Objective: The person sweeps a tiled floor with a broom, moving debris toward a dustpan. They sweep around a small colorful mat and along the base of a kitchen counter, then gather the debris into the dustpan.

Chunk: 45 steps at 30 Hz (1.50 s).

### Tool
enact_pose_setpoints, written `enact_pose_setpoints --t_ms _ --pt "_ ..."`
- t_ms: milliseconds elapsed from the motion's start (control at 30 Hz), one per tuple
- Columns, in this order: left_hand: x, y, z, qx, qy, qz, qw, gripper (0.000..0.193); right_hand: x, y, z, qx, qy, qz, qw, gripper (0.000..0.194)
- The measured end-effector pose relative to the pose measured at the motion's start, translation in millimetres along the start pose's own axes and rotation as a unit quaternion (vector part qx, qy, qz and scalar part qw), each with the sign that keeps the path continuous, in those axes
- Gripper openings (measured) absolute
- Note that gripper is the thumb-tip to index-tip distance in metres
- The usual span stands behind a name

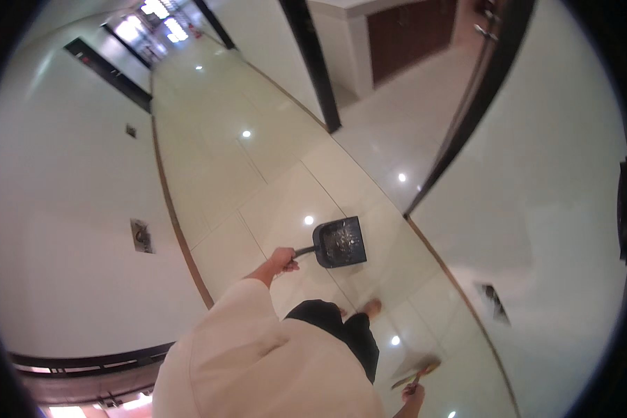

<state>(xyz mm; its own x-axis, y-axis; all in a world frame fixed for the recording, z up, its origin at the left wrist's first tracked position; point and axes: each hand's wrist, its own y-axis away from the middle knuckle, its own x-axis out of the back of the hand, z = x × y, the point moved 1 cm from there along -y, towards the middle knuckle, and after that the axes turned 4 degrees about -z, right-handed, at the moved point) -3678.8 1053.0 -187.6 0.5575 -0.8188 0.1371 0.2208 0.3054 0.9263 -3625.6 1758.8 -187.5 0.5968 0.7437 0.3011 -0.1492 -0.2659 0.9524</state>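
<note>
My left hand [283, 260] grips the handle of a black dustpan [341, 242], which is held out in front of me over the tiled floor. Pale bits of debris show in its pan. Down at the lower right, my right hand [413, 392] is closed around the handle of a hand brush [423, 370]. The brush is blurred, and its bristles point away from my hand. It is apart from the dustpan, with my dark trousers and a foot [372, 308] between the two.
A corridor of glossy cream tiles [209, 146] runs to the upper left between white walls. On the right, a dark-framed doorway [313, 68] opens onto a room with a brown cabinet [413, 39]. Wall outlets [142, 236] sit low on both sides.
</note>
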Motion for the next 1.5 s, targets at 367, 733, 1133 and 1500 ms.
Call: enact_pose_setpoints --t_ms 367,733,1133,1500 --pt "68.0 -17.2 81.3 0.029 0.247 0.015 0.968 0.039 -344.0 99.0 -33.9 -0.047 0.193 -0.184 0.963 0.014" --pt "169.9 -34.6 168.3 -0.006 0.209 0.003 0.978 0.044 -643.4 181.2 7.9 -0.026 0.122 -0.399 0.908 0.018" --pt "159.8 -48.3 283.6 -0.04 0.066 -0.04 0.996 0.054 -623.1 337.8 8.7 0.156 0.238 -0.448 0.848 0.028" --pt "46.7 -137.6 473.8 -0.04 0.029 -0.05 0.997 0.037 -658.6 323.2 -95.4 0.134 0.257 -0.346 0.892 0.006"
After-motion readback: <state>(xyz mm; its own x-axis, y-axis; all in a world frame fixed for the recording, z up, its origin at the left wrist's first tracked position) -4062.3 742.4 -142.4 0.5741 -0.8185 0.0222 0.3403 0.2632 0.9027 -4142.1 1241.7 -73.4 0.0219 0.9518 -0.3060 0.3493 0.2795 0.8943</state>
